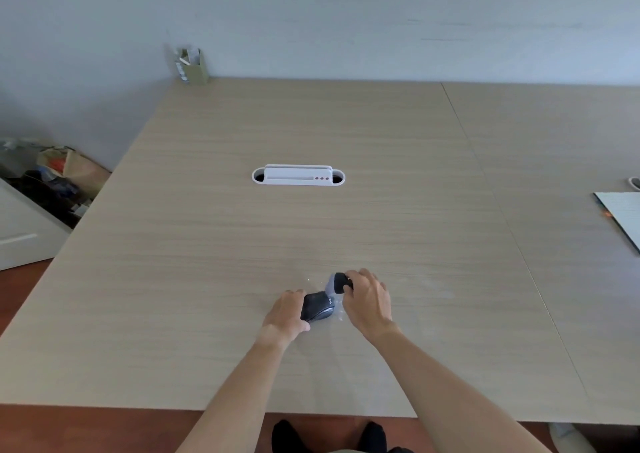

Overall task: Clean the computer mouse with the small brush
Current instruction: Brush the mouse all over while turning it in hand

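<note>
A black computer mouse [317,306] lies on the wooden table [311,227], near its front edge. My left hand [286,313] grips the mouse from the left side. My right hand [367,299] holds a small brush [337,283] with a dark handle and pale bristles. The bristles point down-left and meet the far right end of the mouse. My fingers hide most of the brush handle. Faint whitish smudges show on the table around the mouse.
A white cable-port cover [298,175] sits in the table's middle. A small box with papers [192,65] stands at the far left corner. A white sheet [621,215] lies at the right edge. Bags and clutter [55,175] sit on the floor at left.
</note>
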The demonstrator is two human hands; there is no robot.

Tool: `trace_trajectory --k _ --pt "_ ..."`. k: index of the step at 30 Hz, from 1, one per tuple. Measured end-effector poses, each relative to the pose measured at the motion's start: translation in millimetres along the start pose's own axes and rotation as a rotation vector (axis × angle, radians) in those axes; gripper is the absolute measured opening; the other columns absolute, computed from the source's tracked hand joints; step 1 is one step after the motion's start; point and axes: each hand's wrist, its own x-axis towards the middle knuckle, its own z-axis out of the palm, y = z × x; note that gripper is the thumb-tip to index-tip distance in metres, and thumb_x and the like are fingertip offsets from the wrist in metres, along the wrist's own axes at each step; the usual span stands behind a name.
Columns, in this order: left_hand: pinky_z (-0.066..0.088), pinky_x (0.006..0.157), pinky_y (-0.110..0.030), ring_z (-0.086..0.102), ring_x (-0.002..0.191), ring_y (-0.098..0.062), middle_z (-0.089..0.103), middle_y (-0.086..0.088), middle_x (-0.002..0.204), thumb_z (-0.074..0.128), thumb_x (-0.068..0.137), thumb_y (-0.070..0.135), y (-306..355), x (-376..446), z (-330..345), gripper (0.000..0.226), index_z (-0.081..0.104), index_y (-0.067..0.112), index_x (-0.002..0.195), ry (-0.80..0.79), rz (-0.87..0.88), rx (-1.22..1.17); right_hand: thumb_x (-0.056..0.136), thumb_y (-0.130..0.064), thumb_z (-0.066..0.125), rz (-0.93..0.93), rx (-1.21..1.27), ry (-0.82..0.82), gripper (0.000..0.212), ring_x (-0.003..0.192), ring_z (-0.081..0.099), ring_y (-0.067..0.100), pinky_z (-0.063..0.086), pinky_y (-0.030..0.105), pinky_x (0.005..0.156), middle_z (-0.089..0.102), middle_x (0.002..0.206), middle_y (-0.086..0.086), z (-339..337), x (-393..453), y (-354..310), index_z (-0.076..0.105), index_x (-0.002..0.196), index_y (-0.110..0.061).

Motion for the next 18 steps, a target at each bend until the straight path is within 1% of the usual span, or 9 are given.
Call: trace_trajectory --k 3,5,6,8,11,13,15,17,18 --pt "0.049 0.075 -0.035 0.058 0.099 -0.027 0.057 -0.007 0.109 0.082 0.066 0.018 1 0 -2 0.052 0.057 0.012 0.111 -0.007 -0.015 -0.028 0.08 -0.012 0.056 0.018 0.195 -0.184 0.021 0.082 0.059 0.022 0.049 0.036 0.075 0.065 0.091 0.002 -3 4 -2 0.071 0.095 -0.016" --pt "0.045 0.069 -0.032 0.057 0.09 -0.024 0.056 -0.006 0.104 0.081 0.064 0.016 2 -1 -4 0.049 0.057 0.012 0.107 -0.009 -0.023 -0.039 0.079 -0.01 0.057 -0.022 0.206 -0.333 0.024 0.084 0.059 0.02 0.05 0.036 0.076 0.065 0.09 0.0 -1 4 -4 0.073 0.095 -0.015" --pt "0.044 0.068 -0.032 0.056 0.088 -0.024 0.056 -0.006 0.104 0.081 0.064 0.016 3 -1 -5 0.049 0.056 0.012 0.106 -0.012 -0.027 -0.038 0.081 -0.011 0.056 -0.029 0.149 -0.337 0.025 0.087 0.059 0.022 0.049 0.036 0.08 0.064 0.093 0.0 1 4 -4 0.072 0.099 -0.016" --pt "0.048 0.071 -0.033 0.057 0.093 -0.026 0.057 -0.007 0.107 0.081 0.064 0.017 3 -1 -6 0.05 0.056 0.011 0.107 -0.018 -0.027 -0.033 0.088 -0.014 0.052 0.028 0.029 -0.19 0.023 0.092 0.06 0.027 0.046 0.036 0.084 0.061 0.101 0.002 4 4 -3 0.068 0.103 -0.015" --pt "0.051 0.074 -0.035 0.06 0.096 -0.027 0.06 -0.007 0.106 0.082 0.062 0.018 4 -2 -8 0.051 0.058 0.012 0.106 -0.019 -0.02 -0.026 0.091 -0.014 0.049 0.198 0.094 -0.017 0.019 0.091 0.061 0.03 0.044 0.034 0.074 0.06 0.101 0.004 2 7 -2 0.065 0.099 -0.01" --pt "0.05 0.072 -0.033 0.061 0.093 -0.026 0.062 -0.006 0.102 0.083 0.059 0.018 3 -1 -10 0.051 0.06 0.012 0.105 -0.029 -0.018 -0.029 0.085 -0.014 0.052 0.162 0.199 -0.092 0.015 0.081 0.059 0.029 0.043 0.035 0.065 0.063 0.091 0.007 3 13 -3 0.066 0.087 -0.009" --pt "0.048 0.069 -0.031 0.061 0.087 -0.025 0.062 -0.002 0.096 0.085 0.058 0.016 4 0 -12 0.05 0.061 0.012 0.101 -0.032 -0.021 -0.038 0.078 -0.014 0.055 0.081 0.258 -0.265 0.014 0.071 0.057 0.024 0.047 0.042 0.062 0.066 0.078 0.011 6 16 -6 0.067 0.076 -0.006" --pt "0.05 0.07 -0.031 0.063 0.089 -0.026 0.065 -0.002 0.097 0.085 0.055 0.016 5 1 -13 0.052 0.061 0.013 0.101 -0.03 -0.022 -0.029 0.074 -0.012 0.054 0.071 0.201 -0.384 0.015 0.073 0.059 0.024 0.05 0.04 0.065 0.068 0.081 0.01 6 16 -9 0.069 0.076 -0.009" --pt "0.05 0.071 -0.031 0.064 0.091 -0.027 0.065 -0.004 0.099 0.085 0.055 0.016 6 1 -15 0.053 0.061 0.014 0.102 -0.031 -0.025 -0.017 0.073 -0.011 0.053 0.088 0.158 -0.373 0.018 0.078 0.061 0.027 0.051 0.039 0.069 0.068 0.086 0.008 4 16 -10 0.07 0.079 -0.012"
